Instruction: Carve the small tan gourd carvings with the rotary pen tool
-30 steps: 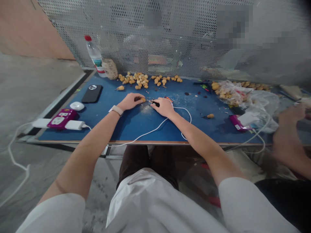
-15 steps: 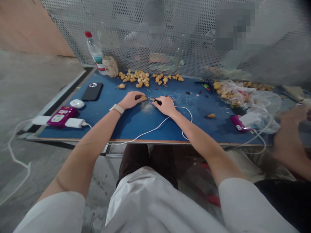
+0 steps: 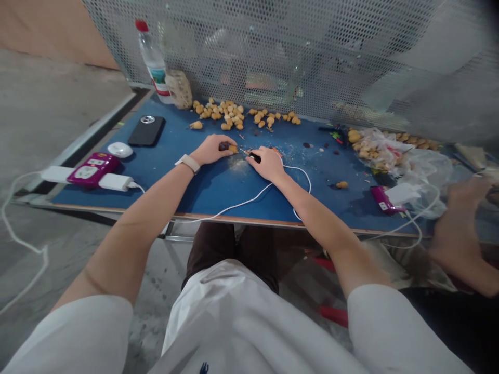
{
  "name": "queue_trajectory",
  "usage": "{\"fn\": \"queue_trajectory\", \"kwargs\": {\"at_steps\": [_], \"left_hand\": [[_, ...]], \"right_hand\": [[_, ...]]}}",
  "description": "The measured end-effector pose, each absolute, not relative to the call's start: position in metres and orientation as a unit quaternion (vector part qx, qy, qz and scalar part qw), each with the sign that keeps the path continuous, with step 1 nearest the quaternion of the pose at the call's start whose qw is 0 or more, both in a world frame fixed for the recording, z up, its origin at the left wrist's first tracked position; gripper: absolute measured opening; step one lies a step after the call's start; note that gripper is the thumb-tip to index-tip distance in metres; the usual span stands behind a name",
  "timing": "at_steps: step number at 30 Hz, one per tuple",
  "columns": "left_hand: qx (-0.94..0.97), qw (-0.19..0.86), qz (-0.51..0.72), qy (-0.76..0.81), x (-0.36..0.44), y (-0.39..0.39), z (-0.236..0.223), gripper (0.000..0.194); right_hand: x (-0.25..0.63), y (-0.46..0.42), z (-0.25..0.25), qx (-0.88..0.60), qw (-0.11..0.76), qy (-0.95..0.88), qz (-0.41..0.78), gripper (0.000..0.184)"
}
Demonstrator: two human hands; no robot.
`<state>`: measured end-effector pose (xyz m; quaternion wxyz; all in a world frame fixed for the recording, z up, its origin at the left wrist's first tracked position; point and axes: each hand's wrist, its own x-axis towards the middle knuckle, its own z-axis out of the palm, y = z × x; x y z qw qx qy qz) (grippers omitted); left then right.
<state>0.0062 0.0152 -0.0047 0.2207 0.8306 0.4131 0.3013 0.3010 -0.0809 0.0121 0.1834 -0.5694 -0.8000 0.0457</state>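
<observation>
My left hand is closed on a small gourd, dark at one end and yellow-tan at the other. My right hand grips a black pen-shaped engraving tool, its thin tip pointing left at the gourd. Whether the tip touches the gourd is too small to tell. A white cable runs from near my right hand across the blue tabletop. Pale dust lies on the table below the gourd. Behind my hands, several small tan gourds form a loose heap, with a single gourd to their left.
Left: a phone, white case, purple power strip and water bottle. Right: a plastic bag of gourds, another purple strip and a co-worker's blurred arm. A perforated metal panel closes off the back.
The view has shifted slightly, so the table's back sits higher in the picture. Both hands stay together at the gourd, holding the same things, with the gourd turned a little more into sight.
</observation>
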Motion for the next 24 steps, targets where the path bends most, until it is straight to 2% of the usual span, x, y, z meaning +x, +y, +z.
{"fn": "queue_trajectory", "kwargs": {"at_steps": [20, 24], "left_hand": [[0.829, 0.237, 0.294, 0.413, 0.008, 0.008, 0.005, 0.045], [0.833, 0.236, 0.291, 0.408, 0.007, 0.007, 0.006, 0.044]], "right_hand": [[0.303, -0.079, 0.008, -0.553, 0.208, -0.805, 0.054, 0.056], [0.302, -0.081, 0.009, -0.559, 0.202, -0.803, 0.049, 0.055]]}}
